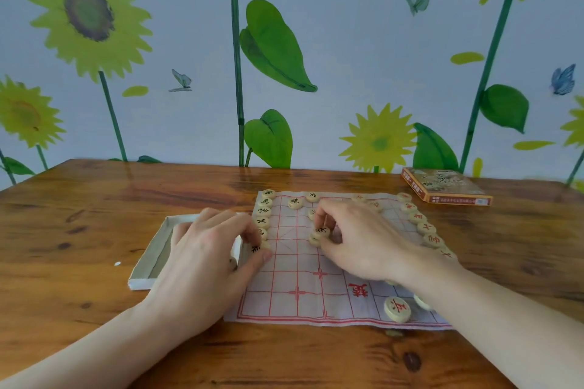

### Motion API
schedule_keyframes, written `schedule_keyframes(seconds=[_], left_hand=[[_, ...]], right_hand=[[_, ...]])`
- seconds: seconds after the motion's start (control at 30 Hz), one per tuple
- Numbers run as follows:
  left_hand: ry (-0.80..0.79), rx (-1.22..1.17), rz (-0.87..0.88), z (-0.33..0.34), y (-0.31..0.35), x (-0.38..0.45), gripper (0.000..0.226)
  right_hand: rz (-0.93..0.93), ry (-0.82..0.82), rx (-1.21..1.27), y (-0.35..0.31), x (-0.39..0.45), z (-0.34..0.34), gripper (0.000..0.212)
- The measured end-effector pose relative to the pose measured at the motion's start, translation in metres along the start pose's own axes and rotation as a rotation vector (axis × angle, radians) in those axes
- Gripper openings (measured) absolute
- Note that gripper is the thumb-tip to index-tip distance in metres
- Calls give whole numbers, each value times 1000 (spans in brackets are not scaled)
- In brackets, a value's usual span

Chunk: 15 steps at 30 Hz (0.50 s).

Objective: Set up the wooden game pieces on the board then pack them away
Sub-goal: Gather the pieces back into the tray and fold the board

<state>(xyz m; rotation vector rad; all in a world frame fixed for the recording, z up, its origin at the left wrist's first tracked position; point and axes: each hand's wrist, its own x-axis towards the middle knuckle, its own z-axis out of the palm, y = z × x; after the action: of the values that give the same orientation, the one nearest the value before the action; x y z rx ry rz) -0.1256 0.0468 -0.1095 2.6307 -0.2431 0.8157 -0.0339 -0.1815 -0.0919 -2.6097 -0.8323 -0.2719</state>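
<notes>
A thin white board sheet with a red grid lies on the wooden table. Round wooden pieces with black characters line its left edge; red-character pieces line the right edge. My left hand pinches a black-marked piece at the left edge of the sheet. My right hand holds a black-marked piece on top of another near the middle. A red-marked piece lies at the near right.
An open white box tray sits left of the sheet, partly under my left hand. The printed box lid rests at the far right of the table. A sunflower-patterned wall stands right behind the table's far edge.
</notes>
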Motion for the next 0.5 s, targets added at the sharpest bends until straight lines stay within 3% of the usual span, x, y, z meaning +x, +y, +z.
schedule_keyframes(seconds=[0.33, 0.5], left_hand=[[-119, 122, 11, 10, 1, 12, 12], [-145, 182, 35, 12, 2, 9, 20]], right_hand=[[-26, 11, 41, 2, 0, 6, 12], [-30, 11, 37, 0, 0, 5, 10]])
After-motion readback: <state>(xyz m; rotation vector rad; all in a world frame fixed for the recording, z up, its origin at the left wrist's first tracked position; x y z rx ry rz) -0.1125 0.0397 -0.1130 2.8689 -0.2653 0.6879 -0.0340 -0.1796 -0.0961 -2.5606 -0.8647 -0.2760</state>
